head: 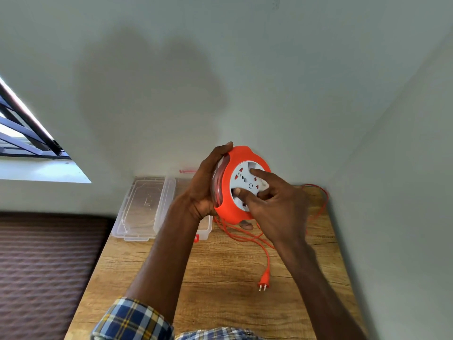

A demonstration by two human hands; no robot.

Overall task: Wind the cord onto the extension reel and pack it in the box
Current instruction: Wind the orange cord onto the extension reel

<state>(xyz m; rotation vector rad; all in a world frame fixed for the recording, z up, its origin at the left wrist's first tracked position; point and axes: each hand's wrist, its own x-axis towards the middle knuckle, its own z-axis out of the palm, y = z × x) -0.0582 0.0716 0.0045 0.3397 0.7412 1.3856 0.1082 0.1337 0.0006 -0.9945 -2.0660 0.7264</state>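
I hold an orange extension reel (235, 207) with a white socket face above the wooden table (220, 266). My left hand (208, 182) grips its rim from the left, fingers over the top and thumb under the bottom edge. My right hand (272, 204) has thumb and fingers curled onto the white centre disc. The loose orange cord (250, 239) trails from under the reel across the table and loops out to the right wall. Its plug (264, 282) lies on the wood near the middle. The clear plastic box (203, 229) stands behind my left wrist, mostly hidden.
The box's clear lid (144, 207) lies flat at the table's back left. Walls close the table at the back and right. A brown patterned surface (44, 266) lies left of the table, with a window (24, 128) above it.
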